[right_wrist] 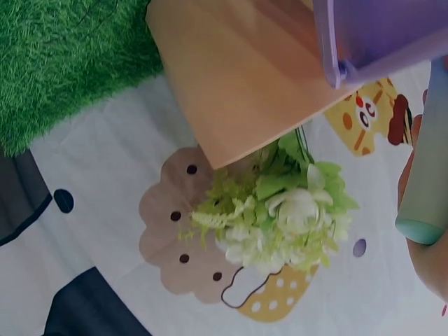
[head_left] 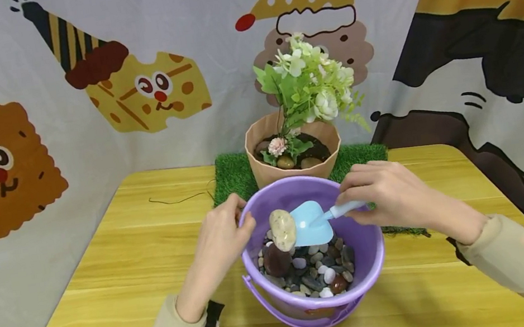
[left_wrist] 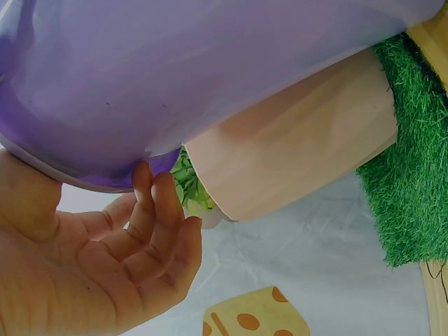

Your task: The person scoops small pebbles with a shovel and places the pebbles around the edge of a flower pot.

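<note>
A purple bucket (head_left: 378,259) stands on the table with many small stones (head_left: 314,271) inside, grey, white and reddish brown. My left hand (head_left: 222,234) grips its left rim, and the left wrist view shows the fingers against the outer wall. Over the bucket's opening, my right hand (head_left: 390,189) holds a light blue toy shovel (head_left: 312,229) by its handle. A large cream speckled stone (head_left: 283,230) is at the tip of the blade; whether it lies on the blade cannot be told. The handle end (right_wrist: 428,168) sticks out of the right hand in the right wrist view.
Right behind the bucket, a peach flowerpot (head_left: 259,164) with white flowers (head_left: 316,82) stands on a green turf mat (head_left: 232,170). A thin dark wire (head_left: 178,200) lies on the wooden table (head_left: 121,275). A printed cloth (head_left: 200,20) hangs behind.
</note>
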A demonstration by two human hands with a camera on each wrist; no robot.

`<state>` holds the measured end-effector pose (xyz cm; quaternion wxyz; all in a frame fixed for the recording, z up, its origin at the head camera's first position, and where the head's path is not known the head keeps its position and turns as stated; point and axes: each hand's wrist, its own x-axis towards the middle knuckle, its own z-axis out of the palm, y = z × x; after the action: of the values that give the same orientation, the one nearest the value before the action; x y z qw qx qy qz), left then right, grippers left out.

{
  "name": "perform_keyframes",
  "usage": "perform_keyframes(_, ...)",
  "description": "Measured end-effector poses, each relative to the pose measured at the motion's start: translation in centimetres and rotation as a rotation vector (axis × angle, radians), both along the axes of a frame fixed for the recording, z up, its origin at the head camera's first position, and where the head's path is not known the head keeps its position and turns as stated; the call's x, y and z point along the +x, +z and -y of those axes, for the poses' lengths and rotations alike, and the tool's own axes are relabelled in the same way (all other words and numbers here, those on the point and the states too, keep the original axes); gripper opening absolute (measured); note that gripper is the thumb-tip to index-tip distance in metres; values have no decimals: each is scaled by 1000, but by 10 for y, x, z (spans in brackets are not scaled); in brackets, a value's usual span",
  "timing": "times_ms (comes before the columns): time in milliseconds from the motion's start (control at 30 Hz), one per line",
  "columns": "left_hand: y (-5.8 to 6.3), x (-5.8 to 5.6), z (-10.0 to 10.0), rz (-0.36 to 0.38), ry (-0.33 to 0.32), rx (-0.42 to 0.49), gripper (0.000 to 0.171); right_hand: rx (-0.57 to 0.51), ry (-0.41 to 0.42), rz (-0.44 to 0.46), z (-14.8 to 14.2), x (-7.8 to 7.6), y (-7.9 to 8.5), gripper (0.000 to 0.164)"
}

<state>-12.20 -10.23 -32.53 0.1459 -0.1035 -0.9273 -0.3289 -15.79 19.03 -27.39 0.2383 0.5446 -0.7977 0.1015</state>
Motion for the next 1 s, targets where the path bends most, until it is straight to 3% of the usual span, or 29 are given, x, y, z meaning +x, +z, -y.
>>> perform_keyframes(333, 0, 0, 0, -1, 6, -4, 14, 17, -53, -28, -14, -2, 15, 26)
perform_keyframes(733, -1, 1, -1, -4, 10, -10, 13, 26, -136, -79, -34, -15, 25, 24)
perform_keyframes(1000, -1, 0, -1, 0, 15, -11, 13, 30, -264, -93, -45, -23, 28, 24)
